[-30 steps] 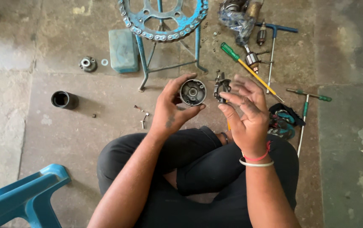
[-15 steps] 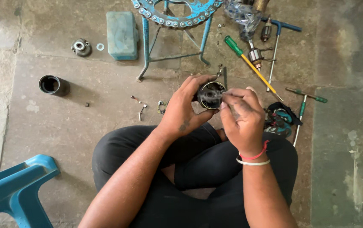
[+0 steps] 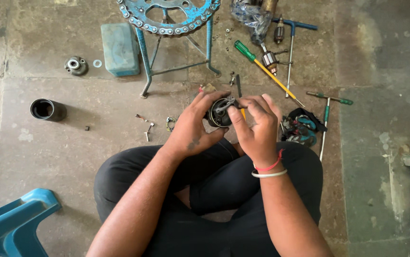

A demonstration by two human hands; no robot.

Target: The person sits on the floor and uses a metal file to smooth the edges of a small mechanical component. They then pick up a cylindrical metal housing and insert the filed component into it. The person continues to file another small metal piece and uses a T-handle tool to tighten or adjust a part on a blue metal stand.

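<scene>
I sit cross-legged on a stone floor. My left hand (image 3: 193, 126) grips a round dark metal motor housing (image 3: 217, 115) held up in front of my knees. My right hand (image 3: 257, 128) pinches a small dark metal part (image 3: 227, 104) at the open face of that housing; whether the part is seated inside is hidden by my fingers. Both hands touch the housing area, thumbs facing each other.
On the floor: a blue metal stand (image 3: 167, 28) with a chain ring, a teal block (image 3: 119, 48), a black cylinder (image 3: 47, 110), a bearing cap (image 3: 75, 65), loose screws (image 3: 147, 127), a green-handled screwdriver (image 3: 262, 66), T-handle tools (image 3: 326, 112), an armature (image 3: 269, 59), a blue plastic chair (image 3: 14, 223).
My hands came together: a second ago the right hand held its part apart from the housing; now it presses the part at the housing's face. The view also shifted slightly.
</scene>
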